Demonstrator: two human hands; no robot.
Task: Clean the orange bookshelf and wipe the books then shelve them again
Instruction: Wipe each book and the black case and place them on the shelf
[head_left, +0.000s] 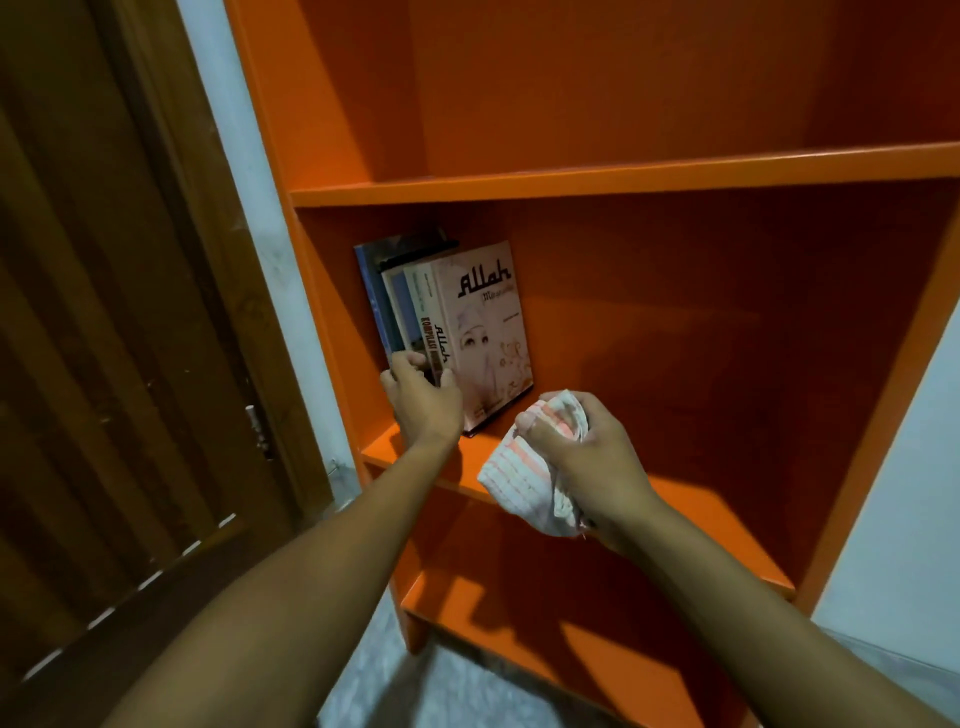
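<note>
The orange bookshelf fills the middle and right of the view. Several books stand upright at the left end of its middle shelf, the rightmost one pale with a face on its cover. My left hand grips the lower spines of these books, fingers wrapped around them. My right hand is closed on a bunched white cloth with pink stripes, held just in front of the shelf edge, to the right of the books.
A dark brown wooden door stands at the left, with a strip of white wall between it and the bookshelf. White wall shows at the far right. Grey speckled floor lies below.
</note>
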